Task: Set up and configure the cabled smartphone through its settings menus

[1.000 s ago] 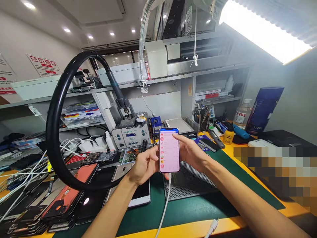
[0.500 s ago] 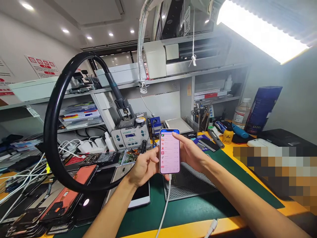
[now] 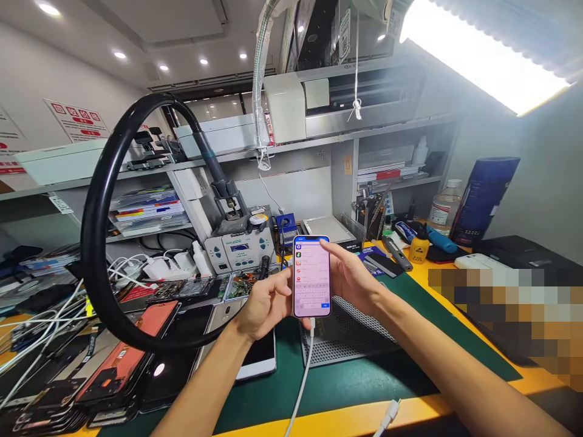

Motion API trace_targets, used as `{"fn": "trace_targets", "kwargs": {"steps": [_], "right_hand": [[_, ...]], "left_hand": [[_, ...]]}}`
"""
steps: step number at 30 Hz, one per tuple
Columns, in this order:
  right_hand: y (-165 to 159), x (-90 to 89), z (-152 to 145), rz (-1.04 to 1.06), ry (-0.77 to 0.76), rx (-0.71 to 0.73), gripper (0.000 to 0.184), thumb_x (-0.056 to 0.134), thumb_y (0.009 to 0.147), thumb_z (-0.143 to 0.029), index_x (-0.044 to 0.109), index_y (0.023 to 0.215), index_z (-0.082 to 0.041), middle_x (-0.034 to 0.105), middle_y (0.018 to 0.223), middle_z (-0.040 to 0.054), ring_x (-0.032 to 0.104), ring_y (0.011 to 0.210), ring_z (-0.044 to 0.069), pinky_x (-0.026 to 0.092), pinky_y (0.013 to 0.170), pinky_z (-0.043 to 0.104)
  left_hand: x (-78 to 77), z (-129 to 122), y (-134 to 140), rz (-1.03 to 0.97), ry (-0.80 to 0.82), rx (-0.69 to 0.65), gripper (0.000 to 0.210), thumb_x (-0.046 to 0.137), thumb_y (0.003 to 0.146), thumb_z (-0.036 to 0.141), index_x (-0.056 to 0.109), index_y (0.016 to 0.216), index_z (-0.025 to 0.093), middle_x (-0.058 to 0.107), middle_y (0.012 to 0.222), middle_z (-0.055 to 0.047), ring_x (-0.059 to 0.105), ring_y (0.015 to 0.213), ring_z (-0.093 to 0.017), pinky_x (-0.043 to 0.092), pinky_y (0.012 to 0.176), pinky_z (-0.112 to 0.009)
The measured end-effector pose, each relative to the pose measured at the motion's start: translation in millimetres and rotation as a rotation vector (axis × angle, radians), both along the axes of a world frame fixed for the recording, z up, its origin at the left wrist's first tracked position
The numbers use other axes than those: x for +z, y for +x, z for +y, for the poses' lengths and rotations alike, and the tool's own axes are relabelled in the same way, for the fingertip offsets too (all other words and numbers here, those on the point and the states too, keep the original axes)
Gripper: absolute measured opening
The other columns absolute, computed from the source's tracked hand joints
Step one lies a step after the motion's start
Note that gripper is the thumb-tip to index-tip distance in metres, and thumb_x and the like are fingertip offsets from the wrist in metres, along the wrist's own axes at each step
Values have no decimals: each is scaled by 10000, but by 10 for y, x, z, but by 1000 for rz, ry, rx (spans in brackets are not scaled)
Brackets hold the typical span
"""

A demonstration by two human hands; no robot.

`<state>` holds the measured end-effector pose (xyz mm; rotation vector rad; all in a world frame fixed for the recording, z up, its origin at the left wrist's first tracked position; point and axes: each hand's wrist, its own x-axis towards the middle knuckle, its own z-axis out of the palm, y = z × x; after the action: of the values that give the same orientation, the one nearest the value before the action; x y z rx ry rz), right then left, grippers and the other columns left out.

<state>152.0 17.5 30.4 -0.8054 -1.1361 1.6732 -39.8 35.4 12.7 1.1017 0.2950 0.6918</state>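
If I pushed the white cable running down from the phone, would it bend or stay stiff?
The white cable would probably bend, since it is slender and hangs in a gentle curve. It looks light for its length, being so thin. A hard pull might tug the phone, because its plug meets the bottom edge.

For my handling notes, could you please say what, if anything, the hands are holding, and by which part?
A phone, by its side edges: left hand at its left, right hand at its right; the grip behind is hidden.
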Motion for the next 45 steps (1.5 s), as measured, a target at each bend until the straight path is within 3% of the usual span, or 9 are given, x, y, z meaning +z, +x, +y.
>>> {"fn": "trace_targets", "kwargs": {"steps": [12,18,23,35,45], "right_hand": [[5,-46,42,-3,10,-1,577,457,920,-666,727,1100,-189,739,1088,105,642,909,282,443,870,410],[-14,-29,-3,-72,28,-44,540,495,917,-653,735,1018,-180,736,981,99,640,884,277,447,834,401],[-20,-25,-1,-73,6,-56,539,509,909,-652,733,1018,-174,738,1020,112,643,889,277,444,832,399],[9,-45,24,-7,16,1,573,462,923,-653,727,1104,-179,737,1105,121,648,915,285,456,875,426],[-23,-44,6,-41,-18,-64,529,493,934,-618,719,1102,-170,739,1083,132,658,915,288,480,865,428]], "left_hand": [[-10,2,11,-2,3,-5,469,469,737,185,602,1179,103,672,1062,-161,670,866,-311,599,610,-471],[-3,-18,6,30,40,3,486,484,729,176,606,1195,112,670,1093,-156,667,869,-291,600,623,-430],[-3,-31,19,44,41,15,502,497,721,168,603,1209,120,671,1099,-145,665,884,-274,599,652,-399],[9,-21,20,36,26,25,410,488,733,153,599,1125,102,671,975,-138,671,800,-278,602,608,-461],[20,-53,12,105,93,53,481,527,733,103,561,1212,137,646,977,-91,642,713,-198,607,623,-418]]}}
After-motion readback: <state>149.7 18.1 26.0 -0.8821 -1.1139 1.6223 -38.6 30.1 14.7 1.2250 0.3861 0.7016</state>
